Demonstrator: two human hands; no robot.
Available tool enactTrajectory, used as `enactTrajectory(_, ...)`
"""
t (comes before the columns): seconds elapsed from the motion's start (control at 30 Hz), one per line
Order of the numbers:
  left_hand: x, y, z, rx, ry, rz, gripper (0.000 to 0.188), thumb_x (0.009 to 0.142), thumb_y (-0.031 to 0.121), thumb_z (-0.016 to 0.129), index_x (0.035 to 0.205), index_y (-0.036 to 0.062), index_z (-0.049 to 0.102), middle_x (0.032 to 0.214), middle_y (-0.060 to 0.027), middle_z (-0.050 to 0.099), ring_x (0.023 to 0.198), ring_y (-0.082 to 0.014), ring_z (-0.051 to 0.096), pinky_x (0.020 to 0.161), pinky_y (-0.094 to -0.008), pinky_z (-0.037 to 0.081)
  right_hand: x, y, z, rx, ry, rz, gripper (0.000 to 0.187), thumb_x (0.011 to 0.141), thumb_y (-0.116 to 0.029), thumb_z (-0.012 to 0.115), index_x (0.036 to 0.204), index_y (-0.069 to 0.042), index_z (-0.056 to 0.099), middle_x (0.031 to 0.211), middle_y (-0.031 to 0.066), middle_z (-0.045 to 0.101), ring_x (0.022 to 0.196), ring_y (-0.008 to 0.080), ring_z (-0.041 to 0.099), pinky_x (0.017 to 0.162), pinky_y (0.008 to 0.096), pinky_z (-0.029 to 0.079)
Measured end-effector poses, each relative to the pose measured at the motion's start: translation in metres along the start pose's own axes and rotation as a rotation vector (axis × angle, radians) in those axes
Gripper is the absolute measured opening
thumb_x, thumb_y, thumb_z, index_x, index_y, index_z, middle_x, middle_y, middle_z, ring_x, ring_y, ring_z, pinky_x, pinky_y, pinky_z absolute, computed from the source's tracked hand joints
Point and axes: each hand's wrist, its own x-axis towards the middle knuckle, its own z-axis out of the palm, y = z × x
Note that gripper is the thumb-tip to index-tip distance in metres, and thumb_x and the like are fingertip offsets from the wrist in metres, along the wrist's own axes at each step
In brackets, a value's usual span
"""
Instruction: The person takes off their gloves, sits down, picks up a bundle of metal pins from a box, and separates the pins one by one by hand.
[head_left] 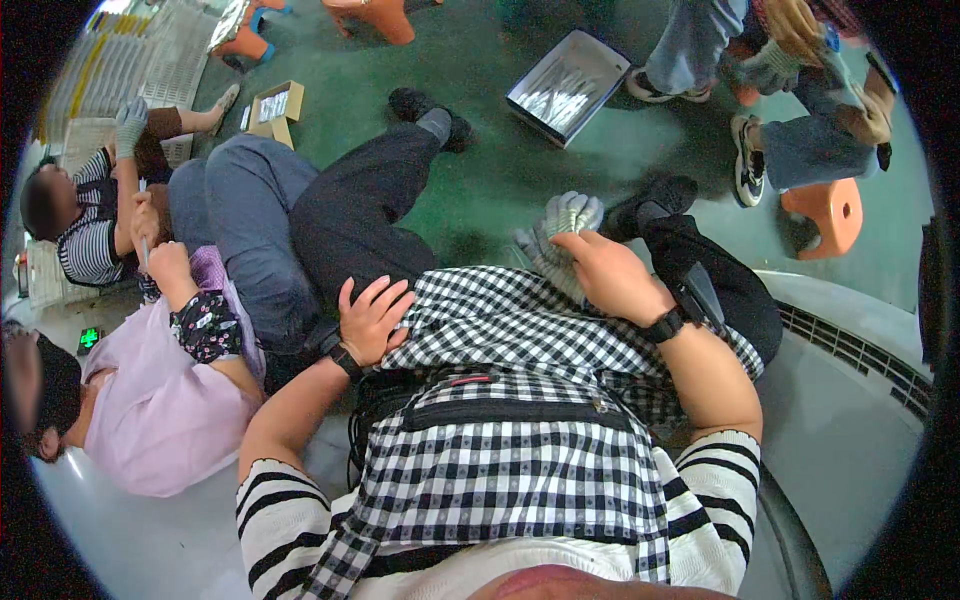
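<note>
My left hand (373, 320) lies on my left thigh beside the checked apron (510, 315), fingers stretched and spread, holding nothing. Over my right thigh, my right hand (618, 280) is closed on a grey knitted work glove (568, 222). The glove's fingers stick up beyond my hand, and part of its body hangs below. Whether it is one glove or a pair I cannot tell. Dark bands circle both my wrists.
On the green floor ahead stand a box of thin silvery pieces (570, 92) and a small yellowish carton (275, 110). Orange stools (835, 215) are around. Co-workers sit close on my left (170, 415) and ahead right (815, 125). Stacked white trays (110, 80) stand far left.
</note>
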Motion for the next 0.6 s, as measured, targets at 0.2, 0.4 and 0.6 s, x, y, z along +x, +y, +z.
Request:
enactTrajectory(0.2, 0.000, 0.000, 0.008, 0.018, 0.008, 0.013, 0.050, 0.072, 0.032, 0.063, 0.120, 0.0193, 0.057, 0.131, 0.0009, 0.049, 0.122, -0.0205, 0.041, 0.104, -0.0548, 0.017, -0.002, 0.005, 0.002, -0.014, -0.018, -0.006, 0.036, 0.082, -0.003, 0.050, 0.117, -0.009, 0.050, 0.094, 0.0192, 0.056, 0.087, 0.0389, 0.056, 0.074, 0.0454, 0.047)
enactTrajectory(0.4, 0.003, -0.004, 0.016, 0.038, 0.022, 0.023, 0.052, 0.071, 0.032, 0.064, 0.120, 0.0198, 0.055, 0.132, 0.0012, 0.048, 0.124, -0.0206, 0.039, 0.104, -0.0556, 0.018, 0.000, 0.011, 0.003, -0.044, 0.050, -0.031, 0.036, 0.080, -0.002, 0.048, 0.115, -0.009, 0.052, 0.091, 0.0193, 0.057, 0.083, 0.0394, 0.057, 0.072, 0.0453, 0.047)
enactTrajectory(0.6, 0.001, -0.003, 0.018, 0.012, 0.016, 0.017, 0.052, 0.069, 0.031, 0.064, 0.119, 0.0195, 0.056, 0.131, 0.0012, 0.048, 0.124, -0.0207, 0.039, 0.104, -0.0550, 0.017, -0.003, 0.007, 0.003, -0.086, -0.008, 0.007, 0.035, 0.080, -0.004, 0.048, 0.115, -0.008, 0.052, 0.093, 0.0199, 0.059, 0.084, 0.0380, 0.058, 0.073, 0.0448, 0.048)
